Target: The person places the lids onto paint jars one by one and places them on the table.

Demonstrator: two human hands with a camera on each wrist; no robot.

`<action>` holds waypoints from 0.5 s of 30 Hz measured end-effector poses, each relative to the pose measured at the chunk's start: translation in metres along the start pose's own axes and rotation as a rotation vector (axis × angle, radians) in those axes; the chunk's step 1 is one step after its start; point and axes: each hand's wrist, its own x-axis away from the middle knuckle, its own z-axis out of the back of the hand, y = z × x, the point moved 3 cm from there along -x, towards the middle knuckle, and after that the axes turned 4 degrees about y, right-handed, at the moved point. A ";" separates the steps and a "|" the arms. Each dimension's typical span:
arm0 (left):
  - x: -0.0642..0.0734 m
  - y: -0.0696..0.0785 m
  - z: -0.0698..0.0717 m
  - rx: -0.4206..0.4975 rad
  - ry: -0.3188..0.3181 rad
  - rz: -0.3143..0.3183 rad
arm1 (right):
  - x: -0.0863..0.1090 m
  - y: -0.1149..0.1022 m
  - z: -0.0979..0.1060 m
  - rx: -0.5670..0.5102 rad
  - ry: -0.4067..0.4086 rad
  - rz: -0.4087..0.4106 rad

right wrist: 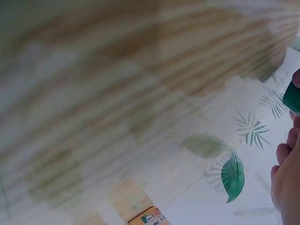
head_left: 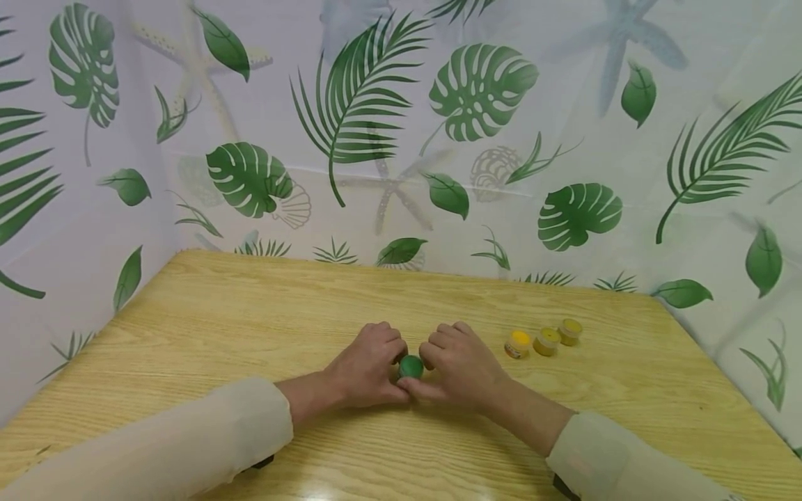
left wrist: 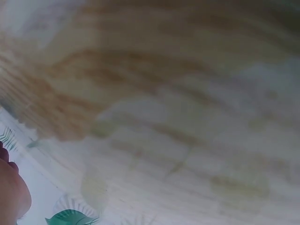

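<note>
Between the two hands, low over the middle of the wood-grain table, is a small round tub with a green top (head_left: pixel 411 366). The left hand (head_left: pixel 370 365) grips it from the left, its fingers curled behind and its thumb at the near side. From the right, the right hand (head_left: pixel 462 365) holds it with bent fingers and a thumb along the front edge. Most of the tub's side is hidden by the fingers. In the right wrist view the green tub (right wrist: pixel 291 97) shows at the right edge, above the right hand (right wrist: pixel 287 183). Only part of the left hand (left wrist: pixel 13 194) appears in the left wrist view.
Right of the hands stand three small tubs: one with a bright yellow top (head_left: pixel 518 344) and a label, then two duller yellow ones (head_left: pixel 547 342) (head_left: pixel 570 332). A leaf-patterned sheet (head_left: pixel 388 139) rises behind the table (head_left: pixel 263 299) and along its sides.
</note>
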 end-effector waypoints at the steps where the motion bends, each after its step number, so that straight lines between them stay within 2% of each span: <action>1: 0.000 0.000 0.000 0.004 0.006 0.004 | 0.000 0.000 0.001 -0.007 -0.010 -0.019; 5: 0.000 -0.001 0.000 0.018 0.042 0.006 | 0.000 0.003 0.004 -0.052 -0.038 -0.069; 9: 0.000 -0.001 0.001 0.021 0.066 -0.004 | 0.000 0.005 0.004 -0.079 -0.049 -0.050; 15: 0.000 0.000 0.002 0.020 0.065 -0.006 | 0.000 0.004 0.002 -0.078 -0.066 -0.034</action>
